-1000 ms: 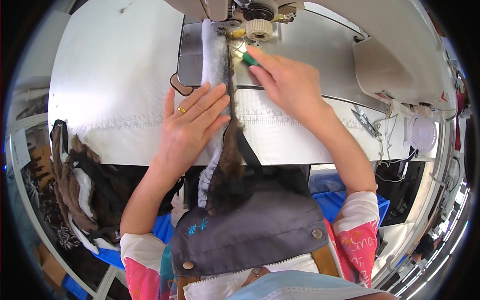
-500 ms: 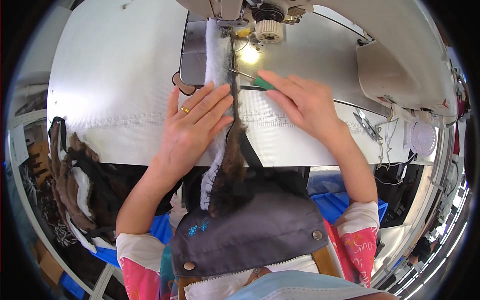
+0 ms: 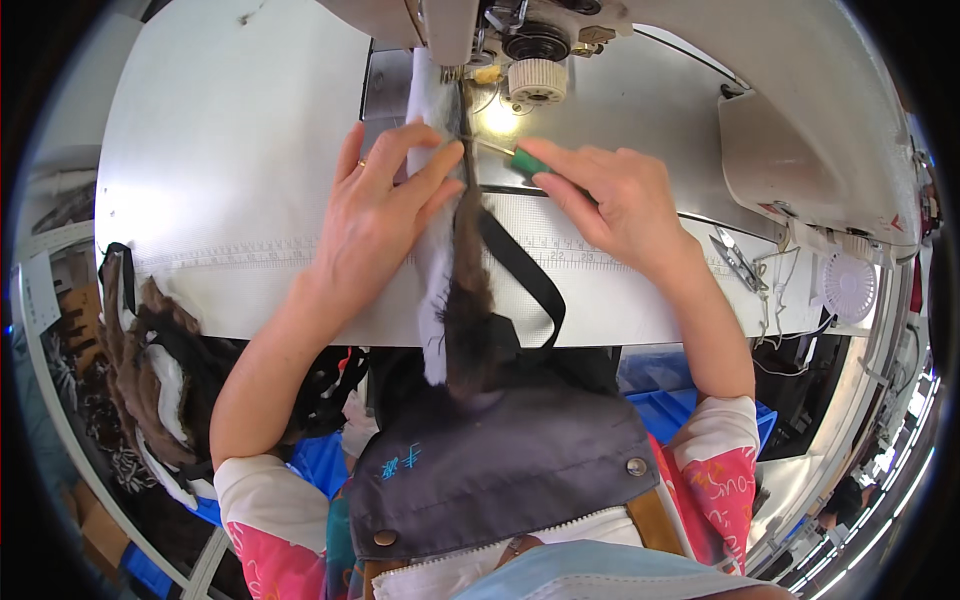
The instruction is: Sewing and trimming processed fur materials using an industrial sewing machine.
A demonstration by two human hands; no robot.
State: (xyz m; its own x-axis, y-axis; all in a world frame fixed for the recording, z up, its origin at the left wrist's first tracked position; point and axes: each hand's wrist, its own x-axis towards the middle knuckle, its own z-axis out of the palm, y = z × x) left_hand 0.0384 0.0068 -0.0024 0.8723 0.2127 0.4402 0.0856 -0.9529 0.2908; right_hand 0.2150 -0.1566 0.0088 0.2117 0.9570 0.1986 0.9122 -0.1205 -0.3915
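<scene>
A long fur strip lies under the sewing machine head [image 3: 450, 30], a white layer [image 3: 432, 260] on its left and brown fur [image 3: 470, 250] on its right. My left hand [image 3: 375, 205] arches over the white layer, fingers apart and fingertips resting at the seam line. A ring shows on one finger. My right hand [image 3: 610, 195] is closed round the green handle [image 3: 528, 162] of an awl, its thin metal shaft [image 3: 492, 147] reaching to the seam just in front of the presser foot. The shaft's tip is hard to make out at the fur.
A black strap [image 3: 530, 275] loops from beside the fur over the table's front edge. Thread snips [image 3: 735, 260] and loose thread lie at right, near a small white fan [image 3: 850, 285]. More fur pieces [image 3: 150, 350] hang at left. A ruler scale [image 3: 230, 255] crosses the table.
The fur strip has shifted away from me toward the machine. My left hand has gone from lying flat to arched fingers. The black strap now shows as a wider loop.
</scene>
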